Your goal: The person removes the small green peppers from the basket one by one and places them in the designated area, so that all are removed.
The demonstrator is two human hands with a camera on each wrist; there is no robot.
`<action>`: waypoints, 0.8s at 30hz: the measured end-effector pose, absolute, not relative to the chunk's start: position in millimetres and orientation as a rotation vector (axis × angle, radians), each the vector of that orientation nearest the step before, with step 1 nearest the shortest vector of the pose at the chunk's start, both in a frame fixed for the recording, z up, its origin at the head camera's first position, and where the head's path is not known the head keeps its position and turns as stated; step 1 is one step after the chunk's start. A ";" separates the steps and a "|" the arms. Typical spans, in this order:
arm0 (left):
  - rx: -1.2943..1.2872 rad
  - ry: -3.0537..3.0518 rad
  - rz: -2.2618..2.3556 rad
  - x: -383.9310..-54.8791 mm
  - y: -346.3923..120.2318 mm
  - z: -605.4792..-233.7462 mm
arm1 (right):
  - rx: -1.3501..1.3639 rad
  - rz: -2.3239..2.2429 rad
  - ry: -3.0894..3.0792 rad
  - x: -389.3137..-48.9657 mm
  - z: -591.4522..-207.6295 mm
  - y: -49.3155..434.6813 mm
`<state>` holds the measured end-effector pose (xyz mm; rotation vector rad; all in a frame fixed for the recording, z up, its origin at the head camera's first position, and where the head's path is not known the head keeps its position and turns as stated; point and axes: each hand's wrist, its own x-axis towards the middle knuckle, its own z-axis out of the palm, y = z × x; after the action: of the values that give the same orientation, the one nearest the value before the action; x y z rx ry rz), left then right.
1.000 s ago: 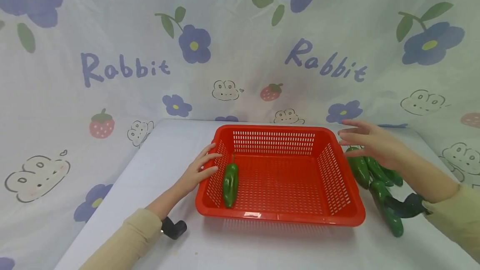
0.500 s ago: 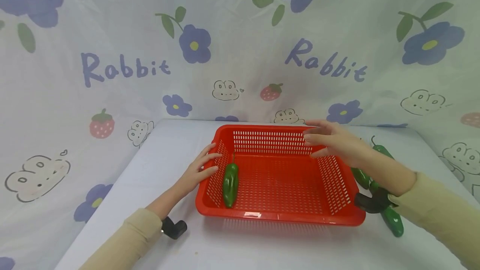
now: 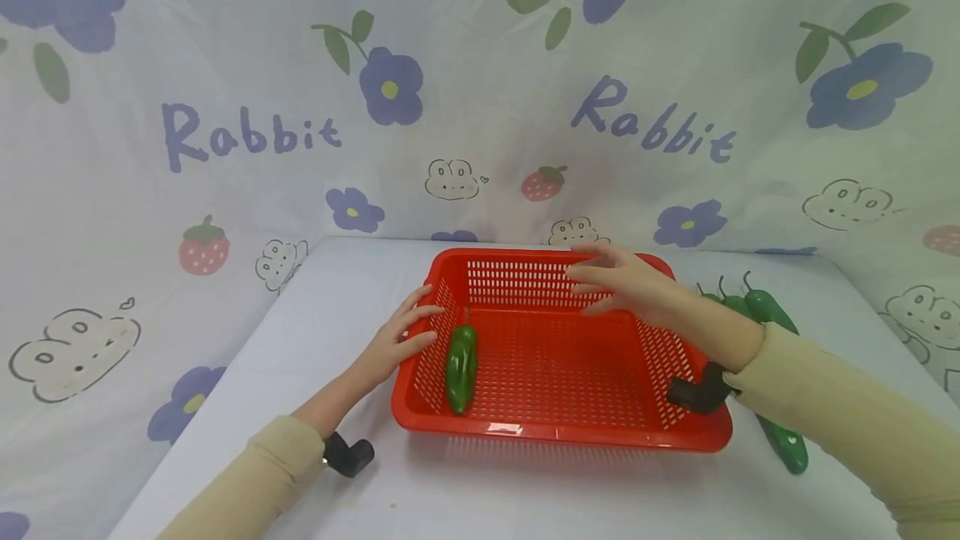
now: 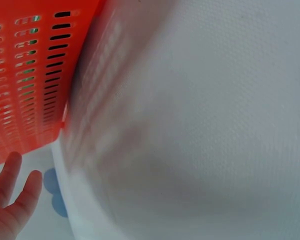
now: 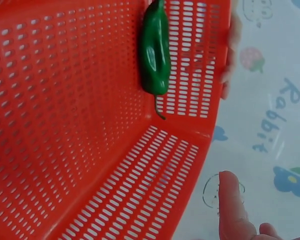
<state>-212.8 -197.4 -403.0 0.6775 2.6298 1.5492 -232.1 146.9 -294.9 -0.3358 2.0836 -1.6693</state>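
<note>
A red plastic basket (image 3: 555, 433) with slotted walls stands on the white table. Inside, along its left wall, lies one long green pepper (image 3: 461, 369), also seen in the right wrist view as a glossy green pepper (image 5: 155, 52) with a curved stem. My left hand (image 3: 393, 344) rests at the basket's left rim, fingers spread and fairly straight. Over the back right part of the basket hovers my right hand (image 3: 618, 277), its fingers loosely extended and holding nothing. In the left wrist view, part of the left hand (image 4: 10, 205) shows below the basket wall.
Several more green peppers (image 3: 770, 307) lie on the table to the right of the basket, partly hidden by the right forearm. A black wrist camera (image 3: 348, 455) sits on the left wrist. Behind the table hangs a printed cloth (image 3: 480, 90).
My right hand has moved left from above the peppers at the right to over the basket, uncovering several pepper stems. The left hand, the basket and the pepper inside have stayed in place.
</note>
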 end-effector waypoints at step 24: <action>0.673 2.626 1.549 -212.1 -196.3 -402.1 | -0.210 -1.625 2.041 -245.9 -332.1 88.8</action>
<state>-212.1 -196.3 -402.1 0.6727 2.6257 1.5490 -245.9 88.8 -332.1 -0.2096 2.0414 -1.6246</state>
